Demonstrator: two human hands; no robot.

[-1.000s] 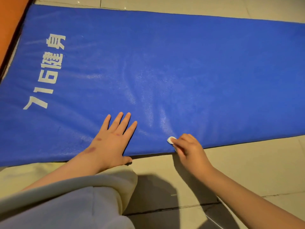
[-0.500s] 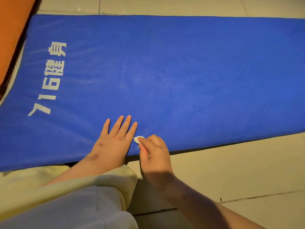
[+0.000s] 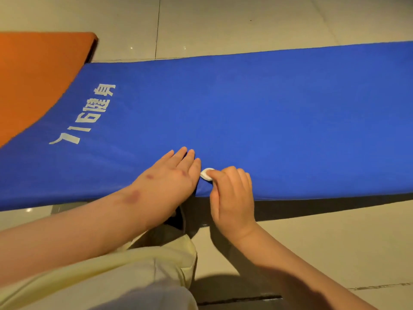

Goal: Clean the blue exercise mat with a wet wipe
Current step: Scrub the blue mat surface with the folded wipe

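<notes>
The blue exercise mat (image 3: 279, 113) is laid on the floor (image 3: 324, 247), long axis running left to right, lettered end leftward. It is judged soft and padded. The wet wipe (image 3: 206, 174), judged limp and light, is pinched at the mat's near edge by the right hand (image 3: 232, 198). The left hand (image 3: 172, 175) is pressed flat beside it, fingers (image 3: 190, 156) straight.

The blue mat (image 3: 290, 130) runs off the right edge, and its near left corner is cut by the left edge. The orange mat (image 3: 33, 81) at far left is also cut off there. Most of the wet wipe (image 3: 206, 173) is hidden under the right hand (image 3: 232, 198); only a small white rounded bit shows. The thumb of the left hand (image 3: 169, 177) is out of sight beneath it. Both forearms leave the frame.
</notes>
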